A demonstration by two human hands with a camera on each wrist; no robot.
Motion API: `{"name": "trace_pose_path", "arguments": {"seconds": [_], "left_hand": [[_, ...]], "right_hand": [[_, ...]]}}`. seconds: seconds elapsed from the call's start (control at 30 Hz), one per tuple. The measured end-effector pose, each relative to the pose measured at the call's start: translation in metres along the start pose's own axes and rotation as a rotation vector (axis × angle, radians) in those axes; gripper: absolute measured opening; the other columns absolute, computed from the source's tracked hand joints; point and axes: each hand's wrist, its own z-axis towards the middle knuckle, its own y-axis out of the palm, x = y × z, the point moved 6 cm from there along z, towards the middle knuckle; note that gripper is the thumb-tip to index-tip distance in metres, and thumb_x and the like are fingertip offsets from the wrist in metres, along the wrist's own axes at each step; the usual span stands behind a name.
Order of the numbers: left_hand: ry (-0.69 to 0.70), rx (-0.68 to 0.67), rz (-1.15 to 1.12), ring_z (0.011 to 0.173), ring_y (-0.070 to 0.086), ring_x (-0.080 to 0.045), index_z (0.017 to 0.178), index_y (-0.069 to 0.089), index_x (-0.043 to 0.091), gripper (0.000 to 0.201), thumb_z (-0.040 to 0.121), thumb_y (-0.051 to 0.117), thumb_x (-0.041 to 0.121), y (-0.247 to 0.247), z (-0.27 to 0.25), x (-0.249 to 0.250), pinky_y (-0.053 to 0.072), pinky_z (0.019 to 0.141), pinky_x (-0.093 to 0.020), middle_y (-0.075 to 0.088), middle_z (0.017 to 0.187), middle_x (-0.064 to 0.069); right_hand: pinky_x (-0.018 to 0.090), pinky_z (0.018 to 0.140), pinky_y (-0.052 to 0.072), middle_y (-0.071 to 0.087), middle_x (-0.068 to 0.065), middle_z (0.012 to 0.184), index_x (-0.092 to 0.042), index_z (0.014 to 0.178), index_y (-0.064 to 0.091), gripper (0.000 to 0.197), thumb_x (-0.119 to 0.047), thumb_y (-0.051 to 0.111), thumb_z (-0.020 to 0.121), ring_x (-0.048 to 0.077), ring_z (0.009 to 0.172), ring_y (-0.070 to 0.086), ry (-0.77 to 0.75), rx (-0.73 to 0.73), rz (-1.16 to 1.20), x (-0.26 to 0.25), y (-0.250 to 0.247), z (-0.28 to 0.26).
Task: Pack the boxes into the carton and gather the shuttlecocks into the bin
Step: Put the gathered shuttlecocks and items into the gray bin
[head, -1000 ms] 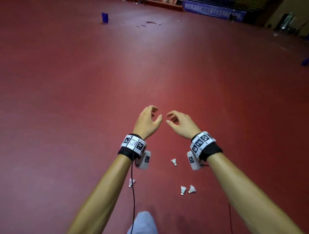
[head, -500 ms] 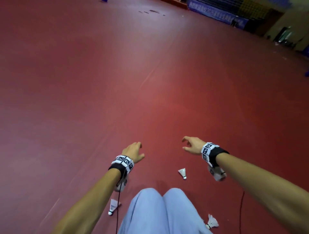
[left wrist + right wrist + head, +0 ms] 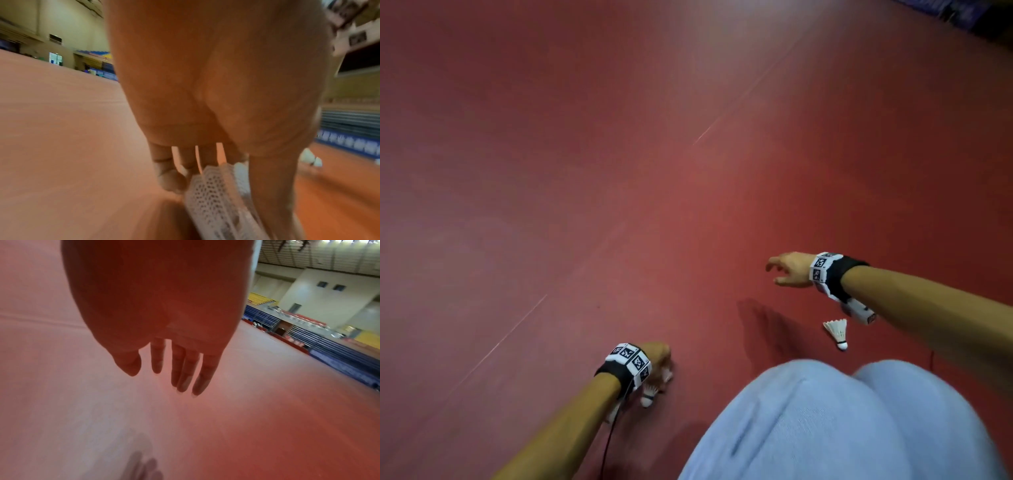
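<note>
My left hand (image 3: 662, 359) is down on the red floor at the lower left, and its fingers (image 3: 166, 177) and thumb pinch the skirt of a white shuttlecock (image 3: 650, 394) (image 3: 216, 194). A second shuttlecock (image 3: 837, 332) (image 3: 310, 158) lies on the floor under my right forearm, cork toward me. My right hand (image 3: 787, 270) (image 3: 174, 369) hovers above the floor beyond it, fingers loosely spread, holding nothing. No carton, box or bin shows in any view.
I am crouched, with my knees in light blue trousers (image 3: 842, 421) filling the lower right. The red sports floor (image 3: 619, 171) stretches ahead. Blue barrier boards (image 3: 339, 360) and stands line the hall's far edge.
My left hand has dropped to the floor and taken hold of the shuttlecock at the left. My right hand stays out over the floor, and the view has tipped downward.
</note>
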Motion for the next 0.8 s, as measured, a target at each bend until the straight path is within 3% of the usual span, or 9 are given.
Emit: {"name": "trace_pose_path", "arguments": {"seconds": [0.1,0.2,0.4,0.53,0.57,0.63,0.67,0.7,0.8], "left_hand": [[0.181,0.314,-0.033,0.084,0.069,-0.030,0.091,0.066,0.013,0.012,0.088,0.062,0.024,-0.069,-0.011,0.069,0.054,0.074,-0.036,0.074,0.089,-0.007],[0.310,0.512,-0.025,0.092,0.067,-0.031,0.091,0.056,0.022,0.006,0.094,0.060,0.025,-0.126,0.001,0.135,0.050,0.076,-0.036,0.072,0.100,-0.007],[0.393,0.728,-0.066,0.096,0.067,-0.035,0.102,0.056,0.021,0.014,0.100,0.057,0.035,-0.177,0.055,0.200,0.052,0.076,-0.038,0.072,0.102,-0.007],[0.504,0.746,-0.109,0.094,0.066,-0.032,0.103,0.056,0.022,0.015,0.100,0.058,0.037,-0.199,0.083,0.247,0.051,0.076,-0.036,0.070,0.100,-0.003],[0.527,0.756,-0.129,0.093,0.066,-0.031,0.103,0.056,0.023,0.015,0.100,0.058,0.037,-0.206,0.088,0.259,0.049,0.076,-0.035,0.070,0.099,-0.002],[0.583,0.794,-0.192,0.091,0.065,-0.029,0.101,0.056,0.024,0.014,0.100,0.058,0.037,-0.224,0.094,0.281,0.049,0.076,-0.035,0.070,0.097,0.001],[0.605,0.814,-0.217,0.090,0.065,-0.028,0.099,0.055,0.024,0.013,0.100,0.058,0.036,-0.234,0.094,0.293,0.050,0.076,-0.035,0.069,0.095,0.002],[0.627,0.831,-0.230,0.088,0.064,-0.026,0.096,0.054,0.024,0.012,0.100,0.058,0.035,-0.246,0.093,0.307,0.050,0.076,-0.036,0.068,0.093,0.003],[0.679,0.850,-0.210,0.084,0.061,-0.022,0.091,0.051,0.026,0.015,0.101,0.058,0.034,-0.285,0.079,0.348,0.047,0.074,-0.035,0.066,0.092,0.006]], "right_hand": [[0.032,0.095,0.048,0.067,0.011,0.128,-0.017,0.138,0.057,0.042,-0.032,0.062,0.099,0.029,0.114,0.064,0.063,0.013,0.047,0.011,0.010,0.007],[0.032,0.096,0.049,0.068,0.009,0.128,-0.018,0.136,0.059,0.041,-0.034,0.063,0.098,0.027,0.114,0.065,0.166,-0.021,0.057,0.048,0.036,-0.001],[0.035,0.097,0.050,0.065,0.013,0.131,-0.017,0.146,0.044,0.057,-0.036,0.063,0.096,0.030,0.121,0.063,0.403,-0.149,0.126,0.146,0.140,-0.034],[0.033,0.098,0.048,0.067,0.017,0.125,-0.025,0.157,0.024,0.073,-0.045,0.060,0.096,0.031,0.115,0.064,0.546,-0.139,0.249,0.195,0.194,-0.035],[0.031,0.097,0.048,0.068,0.017,0.124,-0.026,0.152,0.032,0.068,-0.045,0.063,0.094,0.032,0.117,0.064,0.565,-0.127,0.256,0.202,0.202,-0.031],[0.026,0.082,0.049,0.073,0.014,0.113,-0.025,0.108,0.058,0.024,-0.042,0.064,0.092,0.032,0.109,0.069,0.599,-0.110,0.268,0.206,0.212,-0.023],[0.026,0.075,0.048,0.074,0.013,0.102,-0.022,0.087,0.060,0.017,-0.038,0.062,0.093,0.033,0.102,0.071,0.602,-0.105,0.268,0.205,0.216,-0.019],[0.028,0.073,0.048,0.074,0.015,0.096,-0.017,0.078,0.062,0.024,-0.034,0.058,0.094,0.034,0.098,0.072,0.606,-0.098,0.267,0.204,0.221,-0.018],[0.029,0.095,0.044,0.074,0.017,0.102,-0.003,0.098,0.072,0.036,-0.033,0.051,0.099,0.034,0.101,0.067,0.618,-0.025,0.301,0.205,0.209,-0.027]]}}
